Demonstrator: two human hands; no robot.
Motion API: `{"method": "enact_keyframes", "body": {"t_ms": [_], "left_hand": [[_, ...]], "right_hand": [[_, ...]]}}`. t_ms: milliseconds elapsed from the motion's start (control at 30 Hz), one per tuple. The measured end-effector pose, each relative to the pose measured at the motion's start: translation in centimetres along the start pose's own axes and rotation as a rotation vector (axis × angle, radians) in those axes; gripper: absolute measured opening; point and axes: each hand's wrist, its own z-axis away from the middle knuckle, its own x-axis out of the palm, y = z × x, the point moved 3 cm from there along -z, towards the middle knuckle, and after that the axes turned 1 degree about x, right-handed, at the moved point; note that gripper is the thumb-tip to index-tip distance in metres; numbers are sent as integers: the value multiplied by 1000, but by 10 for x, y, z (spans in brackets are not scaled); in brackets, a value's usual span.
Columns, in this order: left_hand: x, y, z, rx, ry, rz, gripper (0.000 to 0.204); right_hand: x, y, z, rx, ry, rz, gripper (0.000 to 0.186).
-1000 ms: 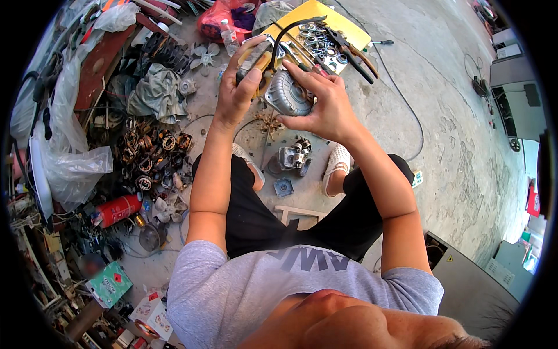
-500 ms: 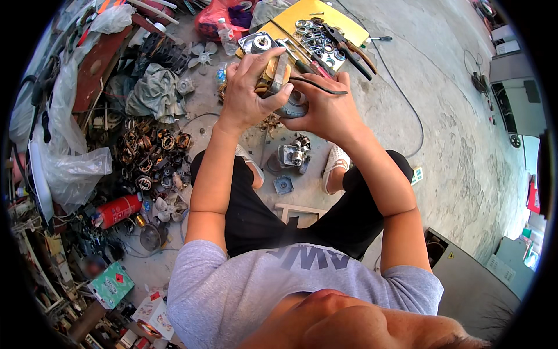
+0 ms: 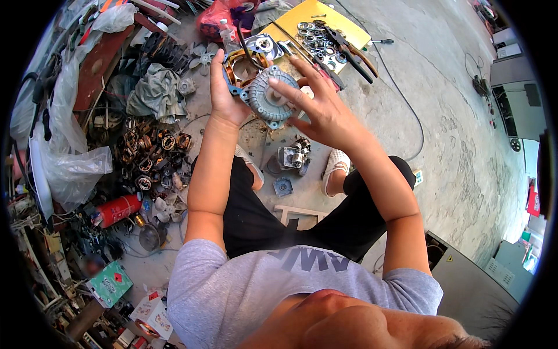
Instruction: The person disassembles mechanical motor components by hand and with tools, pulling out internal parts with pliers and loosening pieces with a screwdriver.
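Note:
My left hand point(image 3: 226, 103) is wrapped from below and the left around a motor stator point(image 3: 243, 68), with copper-coloured windings in a blue-grey frame and a black cable looping up from it. Beside it, tilted to face up, is a round grey motor end cover point(image 3: 273, 100) with ribs around its rim. My right hand point(image 3: 328, 113) reaches over this cover from the right, fingers spread across its face and thumb at its lower edge. How firmly the fingers grip is hard to see. The stator's underside is hidden by my left palm.
Ahead, a yellow board point(image 3: 302, 17) carries bearings point(image 3: 317, 38), pliers point(image 3: 346, 49) and a square motor end plate point(image 3: 263, 45). Between my feet lie metal motor parts point(image 3: 293, 156) and a small square plate point(image 3: 283, 186). Scrap windings point(image 3: 148, 151) and a red cylinder point(image 3: 118, 210) crowd the left.
The motor has turned in my hands, so the windings and the cover's ribbed face now show. My right hand has shifted down and its fingers have spread over the cover.

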Motion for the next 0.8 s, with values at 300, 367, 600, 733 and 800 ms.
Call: {"method": "enact_keyframes", "body": {"t_ms": [300,367,600,733,800], "left_hand": [[5,-6,3,-122,-77,108,71],[-5,-13,1,-161,-73,85,62],[-1,-25,2,-108,-72,-193,50],[11,-25,9,-64,-98,-208,49],[9,-29,11,-33,-84,-217,52]], "right_hand": [[-15,-5,-8,-81,173,167,60],[-12,7,-7,8,263,8,49],[-4,20,-3,459,290,-264,36],[-7,18,-10,342,359,-306,34],[-10,22,-12,270,280,-189,36]]}}
